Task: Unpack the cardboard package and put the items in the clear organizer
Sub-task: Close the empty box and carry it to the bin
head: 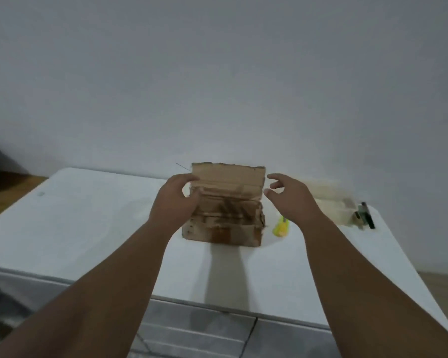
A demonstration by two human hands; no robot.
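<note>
A worn brown cardboard package (pixel 226 210) stands on the white table (pixel 88 228), its back flap raised upright. My left hand (pixel 177 200) grips the package's left side, fingers curled on the flap and the left edge. My right hand (pixel 289 196) hovers just right of the package with fingers spread, apart from the cardboard. The clear organizer (pixel 331 202) sits blurred at the table's far right, near the wall. What lies inside the package is hidden.
A yellow utility knife (pixel 281 227) lies on the table just right of the package, under my right wrist. A dark tool (pixel 366 215) rests by the organizer at the right edge. The wall stands right behind the table. Tiled floor shows below the front edge.
</note>
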